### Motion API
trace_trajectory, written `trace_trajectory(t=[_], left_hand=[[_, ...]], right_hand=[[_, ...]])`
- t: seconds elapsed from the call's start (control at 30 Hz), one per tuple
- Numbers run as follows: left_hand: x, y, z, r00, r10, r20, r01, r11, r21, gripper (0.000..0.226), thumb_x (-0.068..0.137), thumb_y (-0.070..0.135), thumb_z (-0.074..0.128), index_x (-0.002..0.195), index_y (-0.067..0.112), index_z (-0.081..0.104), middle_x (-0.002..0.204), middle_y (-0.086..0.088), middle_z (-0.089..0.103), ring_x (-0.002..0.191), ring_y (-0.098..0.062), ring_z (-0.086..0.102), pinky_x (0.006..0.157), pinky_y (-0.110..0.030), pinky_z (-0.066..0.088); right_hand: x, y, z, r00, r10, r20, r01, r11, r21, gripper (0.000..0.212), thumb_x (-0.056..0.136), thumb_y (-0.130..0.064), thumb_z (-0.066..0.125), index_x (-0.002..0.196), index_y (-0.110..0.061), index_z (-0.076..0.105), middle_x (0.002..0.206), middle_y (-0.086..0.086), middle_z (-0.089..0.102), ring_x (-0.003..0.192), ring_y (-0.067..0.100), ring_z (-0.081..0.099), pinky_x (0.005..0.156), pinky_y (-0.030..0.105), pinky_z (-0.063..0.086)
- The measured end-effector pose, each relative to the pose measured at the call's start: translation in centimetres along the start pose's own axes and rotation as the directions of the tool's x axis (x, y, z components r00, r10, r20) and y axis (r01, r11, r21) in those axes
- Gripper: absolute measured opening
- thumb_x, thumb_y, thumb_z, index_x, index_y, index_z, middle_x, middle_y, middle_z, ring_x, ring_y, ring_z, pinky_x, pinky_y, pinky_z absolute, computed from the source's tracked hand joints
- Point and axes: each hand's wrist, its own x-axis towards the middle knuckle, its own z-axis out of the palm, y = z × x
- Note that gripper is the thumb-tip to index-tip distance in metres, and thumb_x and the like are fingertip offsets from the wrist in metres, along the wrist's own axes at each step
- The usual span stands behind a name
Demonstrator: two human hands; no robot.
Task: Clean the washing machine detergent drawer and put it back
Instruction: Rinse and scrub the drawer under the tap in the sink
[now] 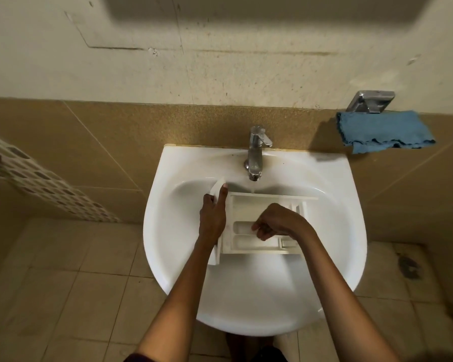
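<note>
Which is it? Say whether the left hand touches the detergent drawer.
Touching. The head view shows the left hand gripping the detergent drawer by its front panel, index finger lying along it.

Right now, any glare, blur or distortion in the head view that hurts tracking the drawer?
Head view: dim warm light, glare only as small highlights on the chrome tap; wide-angle stretching toward the edges; a dark shadow band along the top; the white plastic detergent drawer barely contrasts with the white ceramic sink.
</note>
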Motion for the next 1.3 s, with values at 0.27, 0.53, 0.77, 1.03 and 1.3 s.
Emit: trace_trajectory(t=[0.27, 0.53, 0.77, 1.03, 1.3], left_hand=[[-0.2, 0.0, 0.1, 1.000, 0.002, -0.007, -0.002, 1.000, 0.006, 0.055, 0.092, 0.056, 0.037, 0.123, 0.010, 0.044, 0.115, -0.011, 0.057, 0.096, -0.024, 0.054, 0.082, -0.032, 0.043], [-0.2, 0.3, -0.2, 0.999, -0.030, 0.010, 0.030, 1.000, -0.003, 0.063, 0.090, 0.059, 0.038, 0.128, 0.009, 0.041, 0.125, -0.015, 0.055, 0.112, -0.032, 0.054, 0.098, -0.044, 0.045], [-0.3, 0.3, -0.3, 1.000, -0.019, 0.006, 0.019, 1.000, -0.015, 0.057, 0.091, 0.058, 0.039, 0.120, 0.009, 0.044, 0.114, -0.012, 0.058, 0.102, -0.028, 0.056, 0.087, -0.037, 0.045], [-0.2, 0.3, -0.2, 1.000, -0.026, 0.001, 0.026, 1.000, 0.013, 0.061, 0.091, 0.059, 0.037, 0.127, 0.009, 0.042, 0.124, -0.015, 0.056, 0.111, -0.032, 0.056, 0.098, -0.046, 0.045], [-0.3, 0.3, -0.2, 1.000, -0.020, 0.008, 0.020, 1.000, 0.002, 0.062, 0.091, 0.059, 0.037, 0.126, 0.009, 0.042, 0.122, -0.015, 0.057, 0.108, -0.032, 0.057, 0.097, -0.045, 0.046]], right_hand=[[-1.1, 2.3, 5.7, 0.866, -0.482, -0.133, 0.282, 0.691, -0.666, 0.024, 0.086, -0.015, 0.059, 0.110, -0.013, 0.057, 0.111, 0.006, 0.057, 0.105, 0.023, 0.055, 0.080, 0.028, 0.042], [-0.4, 7.6, 1.9, 0.802, -0.266, -0.535, -0.039, 0.870, -0.492, 0.021, 0.082, -0.021, 0.063, 0.096, -0.013, 0.050, 0.100, 0.006, 0.056, 0.099, 0.027, 0.056, 0.067, 0.031, 0.040], [0.2, 7.3, 2.6, 0.826, -0.292, -0.483, 0.029, 0.877, -0.481, 0.017, 0.085, -0.001, 0.050, 0.099, -0.005, 0.042, 0.105, 0.015, 0.049, 0.098, 0.030, 0.048, 0.067, 0.025, 0.027], [-0.4, 7.8, -0.6, 0.906, -0.241, -0.347, 0.125, 0.937, -0.325, 0.028, 0.080, -0.003, 0.059, 0.070, -0.020, 0.040, 0.084, 0.003, 0.049, 0.077, 0.021, 0.047, 0.053, 0.020, 0.032], [-0.6, 7.7, -1.0, 0.885, -0.225, -0.408, 0.042, 0.911, -0.411, 0.021, 0.083, 0.001, 0.050, 0.071, -0.017, 0.048, 0.093, 0.011, 0.055, 0.092, 0.029, 0.057, 0.062, 0.021, 0.028]])
